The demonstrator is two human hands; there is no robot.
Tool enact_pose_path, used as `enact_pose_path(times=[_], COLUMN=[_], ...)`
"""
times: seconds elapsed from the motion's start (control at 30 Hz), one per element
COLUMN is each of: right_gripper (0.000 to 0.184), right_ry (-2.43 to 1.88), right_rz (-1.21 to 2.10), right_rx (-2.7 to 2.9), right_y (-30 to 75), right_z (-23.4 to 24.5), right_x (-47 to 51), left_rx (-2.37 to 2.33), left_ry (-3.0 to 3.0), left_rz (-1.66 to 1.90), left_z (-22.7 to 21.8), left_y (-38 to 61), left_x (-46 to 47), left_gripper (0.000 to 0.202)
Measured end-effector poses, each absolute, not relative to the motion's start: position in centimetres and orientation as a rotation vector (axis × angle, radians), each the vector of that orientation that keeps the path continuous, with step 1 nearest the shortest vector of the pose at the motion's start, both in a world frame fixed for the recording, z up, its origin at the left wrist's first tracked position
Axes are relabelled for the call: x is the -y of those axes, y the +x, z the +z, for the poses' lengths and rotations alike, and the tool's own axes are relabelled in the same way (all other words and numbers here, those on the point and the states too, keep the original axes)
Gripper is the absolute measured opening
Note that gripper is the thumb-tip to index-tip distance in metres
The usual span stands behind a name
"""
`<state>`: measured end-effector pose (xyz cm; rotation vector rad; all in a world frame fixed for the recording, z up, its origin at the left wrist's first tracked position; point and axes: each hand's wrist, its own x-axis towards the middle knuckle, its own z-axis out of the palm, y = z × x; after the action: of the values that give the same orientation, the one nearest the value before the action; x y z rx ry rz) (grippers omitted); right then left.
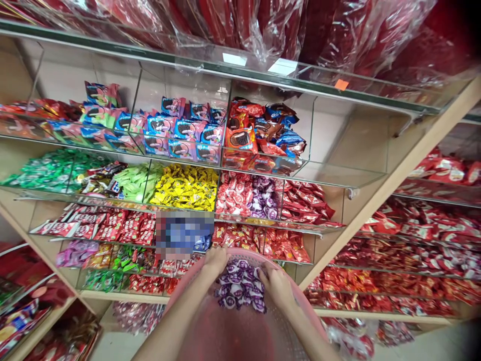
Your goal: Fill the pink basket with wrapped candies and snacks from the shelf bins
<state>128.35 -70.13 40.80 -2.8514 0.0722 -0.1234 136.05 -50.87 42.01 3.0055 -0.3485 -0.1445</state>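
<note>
A pink plastic basket sits in front of me at the bottom of the view, tipped toward the shelves. At its far end lies a heap of purple-and-white wrapped candies. My left hand rests at the heap's left edge, fingers curled down into the candies. On the heap's right side my right hand has its fingers bent over the candies. Whether either hand grips any candy is hidden. Straight ahead, a shelf compartment holds the same purple candies.
Glass-fronted sloping shelves hold wrapped sweets: yellow candies, green ones, red-and-white ones, blue biscuit packs. The top-right compartment is bare. Red packets fill the right-hand unit. Red bagged goods hang overhead.
</note>
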Motion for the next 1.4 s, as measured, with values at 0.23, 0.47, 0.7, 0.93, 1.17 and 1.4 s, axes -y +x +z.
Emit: enact_pose_path(times=[0.23,0.47,0.7,0.93,1.17,1.4], right_gripper=[0.032,0.035,0.034,0.042,0.044,0.033], right_ry=[-2.722,-3.014,-3.343,-3.364,-3.308,-3.39], right_rz=[-0.504,-0.74,-0.597,-0.41,-0.521,-0.266], right_rx=[0.034,0.056,0.215,0.333,0.215,-0.035], right_y=[129.1,132.8,138.9,140.4,138.7,138.1], right_z=[46.9,55.9,59.8,60.1,60.6,62.1], right_x=[69.7,69.5,68.2,67.3,68.8,68.9], left_rx=[0.373,0.345,0.319,0.322,0.332,0.34], left_ry=[3.009,3.036,3.014,2.997,3.003,2.994], left_rz=[-0.138,-0.126,-0.164,-0.159,-0.162,-0.13], left_z=[41.9,41.1,41.3,41.1,41.0,41.2], left_y=[136.1,136.4,136.3,136.6,136.6,136.4], left_x=[50.7,50.9,50.8,50.6,50.6,50.6], left_gripper=[0.04,0.041,0.042,0.043,0.044,0.043])
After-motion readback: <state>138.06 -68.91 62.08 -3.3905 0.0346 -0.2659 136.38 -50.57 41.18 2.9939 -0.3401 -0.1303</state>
